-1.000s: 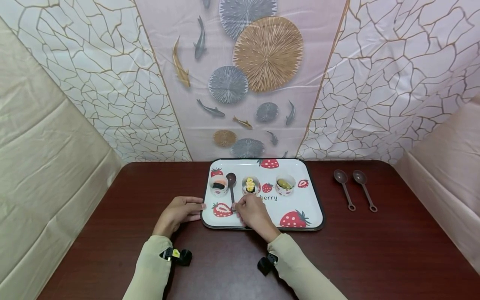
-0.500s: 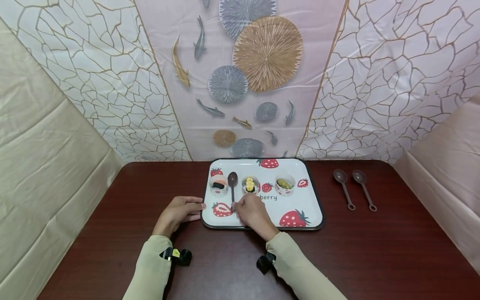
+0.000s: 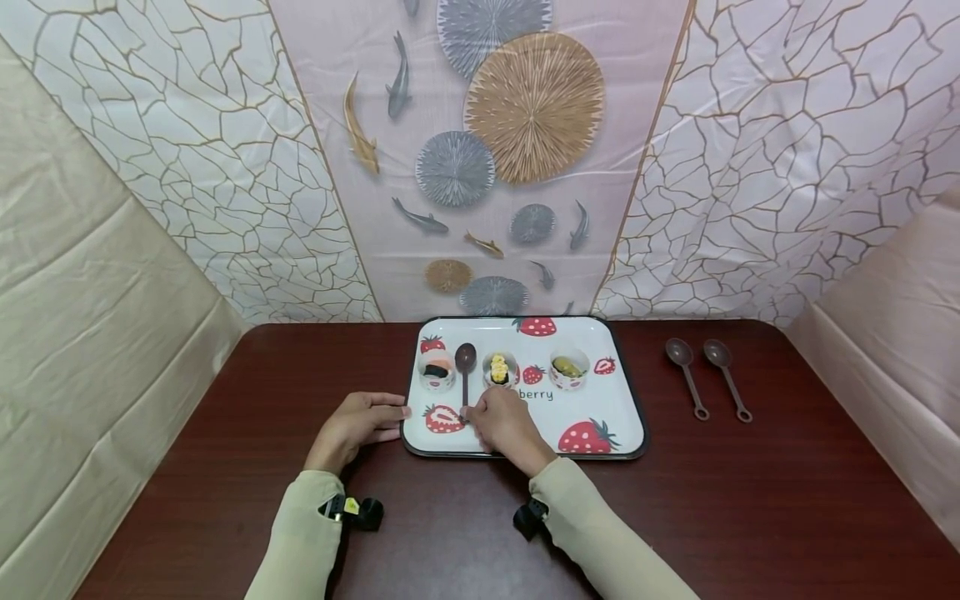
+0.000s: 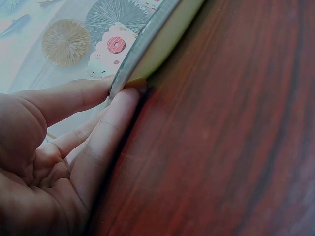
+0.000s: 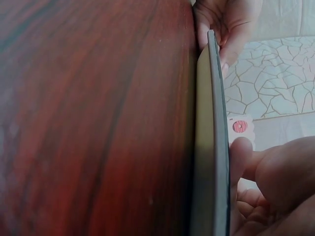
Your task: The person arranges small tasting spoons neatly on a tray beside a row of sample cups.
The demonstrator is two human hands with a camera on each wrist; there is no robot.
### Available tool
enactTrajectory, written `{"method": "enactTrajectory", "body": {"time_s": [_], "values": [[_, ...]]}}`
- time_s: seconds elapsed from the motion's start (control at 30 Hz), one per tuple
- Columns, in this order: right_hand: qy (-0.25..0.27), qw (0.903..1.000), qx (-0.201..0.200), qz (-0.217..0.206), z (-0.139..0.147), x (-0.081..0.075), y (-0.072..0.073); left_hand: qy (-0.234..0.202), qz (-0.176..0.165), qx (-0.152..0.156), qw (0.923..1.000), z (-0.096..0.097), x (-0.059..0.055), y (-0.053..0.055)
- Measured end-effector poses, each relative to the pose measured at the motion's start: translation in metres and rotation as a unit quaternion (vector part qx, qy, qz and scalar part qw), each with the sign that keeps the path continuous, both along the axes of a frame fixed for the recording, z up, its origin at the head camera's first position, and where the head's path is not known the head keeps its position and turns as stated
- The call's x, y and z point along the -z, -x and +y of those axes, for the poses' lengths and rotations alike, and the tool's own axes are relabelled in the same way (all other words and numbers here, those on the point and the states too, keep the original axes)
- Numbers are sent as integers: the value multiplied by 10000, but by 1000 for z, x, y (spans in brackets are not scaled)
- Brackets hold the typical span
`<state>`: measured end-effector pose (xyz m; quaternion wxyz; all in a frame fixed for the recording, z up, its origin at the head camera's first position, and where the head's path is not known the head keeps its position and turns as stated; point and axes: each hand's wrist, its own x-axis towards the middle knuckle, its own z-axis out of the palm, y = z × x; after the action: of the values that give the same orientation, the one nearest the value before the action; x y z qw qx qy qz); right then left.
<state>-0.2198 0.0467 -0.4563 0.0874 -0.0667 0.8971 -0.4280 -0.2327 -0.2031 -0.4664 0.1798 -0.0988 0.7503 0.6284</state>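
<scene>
A white tray (image 3: 489, 332) printed with strawberries lies at the back of the table. My left hand (image 3: 358, 423) pinches its left rim, thumb above and fingers below, as the left wrist view shows. With thumb and fingers, my right hand (image 3: 512, 427) pinches the handle end of a brown spoon (image 3: 466, 357), which lies on the tray between the left and middle cups. Three small patterned cups stand in a row: the left cup (image 3: 437, 384) holds a pink and black piece, the middle cup (image 3: 513, 379) a yellow-topped one, the right cup (image 3: 567, 382) a green one.
Two more brown spoons, a nearer-in spoon (image 3: 688, 377) and an outer spoon (image 3: 727, 378), lie side by side on the dark red table (image 3: 750, 500) right of the tray. A patterned cloth backdrop (image 3: 525, 250) rises behind the table's far edge.
The spoon's bowl has shifted slightly right, so the spoon lies straighter, between the first frame and the second. My left hand has stayed at the tray rim.
</scene>
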Motion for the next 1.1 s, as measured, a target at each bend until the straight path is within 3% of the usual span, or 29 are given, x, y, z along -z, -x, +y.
{"method": "enactTrajectory", "body": {"time_s": [0.37, 0.67, 0.9, 1.1], "values": [[294, 9994, 77, -147, 5, -5, -2, -19, 13, 23, 10000, 0, 0, 1], [471, 9986, 242, 52, 25, -16, -8, -58, 8, 46, 10000, -1, 0, -1], [326, 9977, 312, 501, 54, -27, -13, -63, 56, 57, 9999, 0, -1, -2], [61, 9957, 367, 850, 84, -50, -21, -71, 54, 47, 9999, 0, -2, -2]]}}
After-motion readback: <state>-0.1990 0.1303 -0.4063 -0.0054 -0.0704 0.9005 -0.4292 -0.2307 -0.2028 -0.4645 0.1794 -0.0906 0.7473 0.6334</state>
